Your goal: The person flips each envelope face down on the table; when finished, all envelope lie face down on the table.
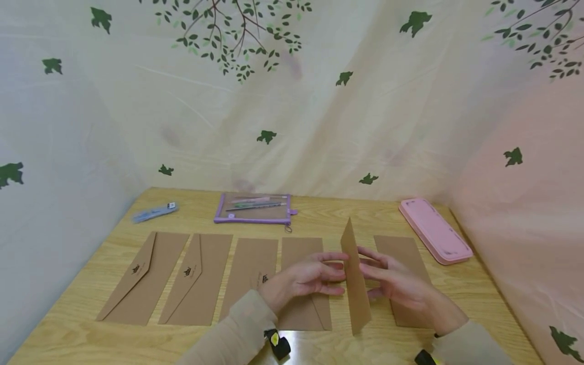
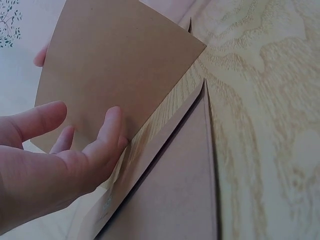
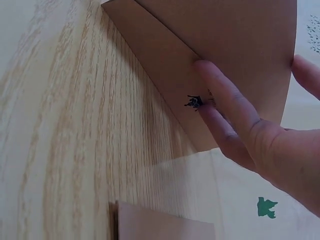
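A brown paper envelope [image 1: 355, 279] stands on edge between my two hands, upright over the table. On its plain side is my left hand [image 1: 315, 276], fingers extended and loosely spread, fingertips right at the paper. My right hand [image 1: 401, 286] is on the other side, its straight fingers touching the flap face, beside a small black crown print [image 3: 193, 102]. Under my left wrist lies another envelope [image 1: 301, 314], its flap edge visible in the left wrist view. A further envelope [image 1: 403, 258] lies flat beneath my right hand, partly hidden by it.
Three more brown envelopes lie in a row at left, including a flap-up envelope [image 1: 159, 274]. Behind the row are a blue packet [image 1: 155, 213], a purple-edged clear pouch [image 1: 255, 220] with pens, and a pink case [image 1: 435, 230]. Fabric with leaf prints surrounds the wooden table [image 1: 64, 324].
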Action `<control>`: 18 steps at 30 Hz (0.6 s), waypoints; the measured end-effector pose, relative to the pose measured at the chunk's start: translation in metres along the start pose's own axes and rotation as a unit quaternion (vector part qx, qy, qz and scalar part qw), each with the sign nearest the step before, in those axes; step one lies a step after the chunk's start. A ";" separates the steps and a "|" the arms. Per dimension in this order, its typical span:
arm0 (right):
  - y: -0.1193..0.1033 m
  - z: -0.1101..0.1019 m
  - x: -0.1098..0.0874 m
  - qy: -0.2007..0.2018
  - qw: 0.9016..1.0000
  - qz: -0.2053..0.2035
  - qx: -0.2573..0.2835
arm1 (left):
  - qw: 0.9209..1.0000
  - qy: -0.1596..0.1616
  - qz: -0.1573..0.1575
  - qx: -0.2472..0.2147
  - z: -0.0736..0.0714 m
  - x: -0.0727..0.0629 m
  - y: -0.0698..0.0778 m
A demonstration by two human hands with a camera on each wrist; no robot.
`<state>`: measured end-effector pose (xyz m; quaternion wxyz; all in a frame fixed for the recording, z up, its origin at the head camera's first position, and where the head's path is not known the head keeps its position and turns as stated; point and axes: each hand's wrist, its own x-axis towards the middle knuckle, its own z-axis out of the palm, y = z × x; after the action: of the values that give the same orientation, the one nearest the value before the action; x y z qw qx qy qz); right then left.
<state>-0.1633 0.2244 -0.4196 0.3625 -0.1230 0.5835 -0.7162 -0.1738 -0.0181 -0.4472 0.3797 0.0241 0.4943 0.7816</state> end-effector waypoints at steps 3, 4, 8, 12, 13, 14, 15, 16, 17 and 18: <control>0.001 -0.002 -0.001 0.003 1.000 0.001 0.002 | 1.000 -0.001 -0.001 0.003 0.000 0.001 -0.001; 0.001 -0.003 -0.001 0.002 1.000 0.000 0.002 | 1.000 -0.001 -0.001 0.004 -0.001 0.000 -0.001; 0.002 -0.006 -0.003 -0.005 1.000 -0.005 0.000 | 1.000 0.000 0.000 0.008 -0.002 0.000 -0.001; 0.003 -0.011 -0.005 -0.017 1.000 -0.012 0.003 | 1.000 0.000 0.005 0.009 -0.002 -0.001 -0.001; 0.004 -0.013 -0.006 -0.020 1.000 -0.014 0.005 | 1.000 0.000 0.005 0.007 -0.002 -0.001 -0.001; 0.004 -0.014 -0.007 -0.022 1.000 -0.016 0.007 | 1.000 0.000 0.006 0.006 -0.001 -0.001 -0.001; 0.005 -0.015 -0.007 -0.025 0.999 -0.017 0.010 | 1.000 -0.001 0.008 0.004 -0.001 -0.001 -0.002; 0.005 -0.016 -0.008 -0.026 0.999 -0.018 0.013 | 1.000 -0.001 0.009 0.002 -0.001 -0.001 -0.002; 0.005 -0.017 -0.009 -0.028 0.999 -0.018 0.015 | 1.000 0.000 0.009 -0.001 -0.001 -0.001 -0.002; 0.006 -0.018 -0.009 -0.029 0.999 -0.019 0.016 | 1.000 0.001 0.009 -0.002 -0.001 -0.001 -0.002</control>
<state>-0.1657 0.2436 -0.4279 0.3675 -0.1485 0.5588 -0.7284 -0.1725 -0.0192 -0.4491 0.3722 0.0272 0.4925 0.7862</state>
